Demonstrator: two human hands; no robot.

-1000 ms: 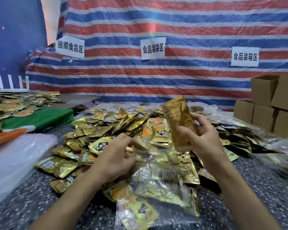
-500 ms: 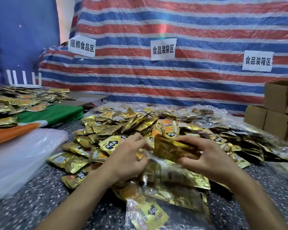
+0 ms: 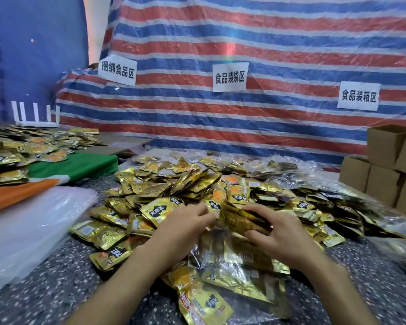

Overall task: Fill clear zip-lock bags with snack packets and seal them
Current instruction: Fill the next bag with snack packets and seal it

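Reaching in from 6 o'clock with both bare forearms over a clear zip-lock bag (image 3: 234, 273), lying flat on the speckled table (image 3: 56, 277) and holding several gold packets. Gripping a stack of snack packets (image 3: 239, 220) with the right hand (image 3: 281, 240), thumb beneath, fingers spread over the top, wrist bent inward, stack held roughly level just above the bag's far end. Curling the left hand (image 3: 181, 231) at 9 o'clock of that stack, knuckles up, fingertips at the bag's mouth; cannot tell through the blur whether pinching the film. Beyond the hands, toward 12 o'clock, a heaped pile of loose gold packets (image 3: 174, 184). At 9 o'clock, a sheaf of clear plastic (image 3: 28, 226). At 3 o'clock, stacked cardboard boxes (image 3: 384, 174). Farthest, at 12 o'clock, a red, white and blue striped tarp (image 3: 244, 43) bearing three paper signs (image 3: 230, 77).
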